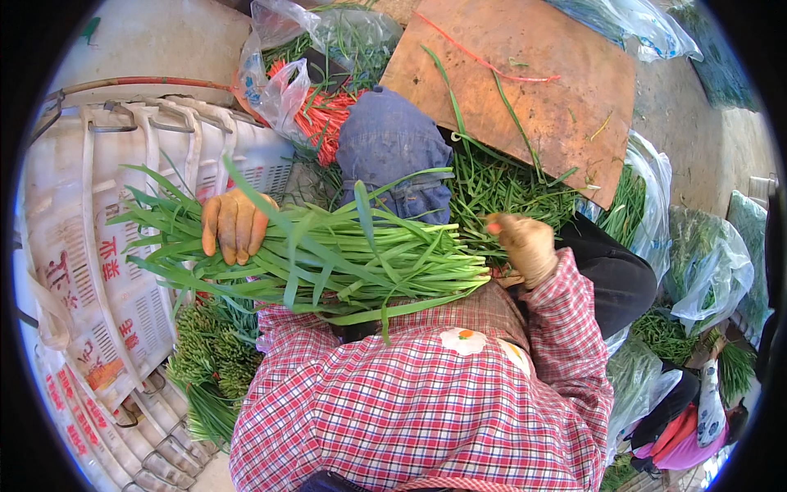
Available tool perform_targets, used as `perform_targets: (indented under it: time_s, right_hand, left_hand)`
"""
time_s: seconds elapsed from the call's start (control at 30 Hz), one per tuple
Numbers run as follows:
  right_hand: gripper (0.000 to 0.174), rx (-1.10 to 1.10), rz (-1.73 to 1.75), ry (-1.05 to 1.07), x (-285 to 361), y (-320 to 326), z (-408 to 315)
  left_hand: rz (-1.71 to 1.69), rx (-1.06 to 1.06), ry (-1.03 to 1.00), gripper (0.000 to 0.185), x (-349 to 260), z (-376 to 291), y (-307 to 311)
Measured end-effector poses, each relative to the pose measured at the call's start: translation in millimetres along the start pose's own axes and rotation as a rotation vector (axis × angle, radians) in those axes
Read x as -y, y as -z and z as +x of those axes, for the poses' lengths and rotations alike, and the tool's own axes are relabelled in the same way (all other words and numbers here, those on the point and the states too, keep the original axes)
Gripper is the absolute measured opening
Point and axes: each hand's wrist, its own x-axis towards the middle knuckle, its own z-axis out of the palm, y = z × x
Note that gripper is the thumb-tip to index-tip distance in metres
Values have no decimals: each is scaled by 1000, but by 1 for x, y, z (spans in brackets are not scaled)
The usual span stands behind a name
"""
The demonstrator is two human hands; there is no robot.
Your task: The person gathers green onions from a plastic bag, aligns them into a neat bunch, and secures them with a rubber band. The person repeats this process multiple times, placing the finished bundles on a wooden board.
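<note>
A thick bunch of flat-leaved green chives (369, 258) lies across my lap, leaf tips to the left and pale stem ends to the right. My left hand (237, 226), in a stained tan glove, grips it from above near the leafy end. Beside the stem ends, apart from them, my right hand (524, 247) is raised with its gloved fingers curled. Something orange shows at its fingertips; whether it holds anything is unclear. Beyond the bunch is a knee in blue cloth (393, 147), and loose green leaves (504, 184) are heaped to its right.
A stained board (516, 92) bears a red tie strip (486, 61) and stray leaves. Red ties (323, 117) spill near a plastic bag. White plastic crates (123, 246) stand left, near bundled budded stalks (215, 350). Bagged greens (707, 264) and another person (682, 424) are at right.
</note>
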Motion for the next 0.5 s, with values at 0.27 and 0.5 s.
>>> perform_targets:
  time_s: [0.27, 0.5]
  right_hand:
    - [51, -51, 136, 428, 43, 13, 24]
    - [20, -73, 1026, -258, 58, -29, 11]
  left_hand:
    - [13, -39, -68, 19, 11, 4, 6]
    - [154, -347, -284, 25, 24, -17, -6]
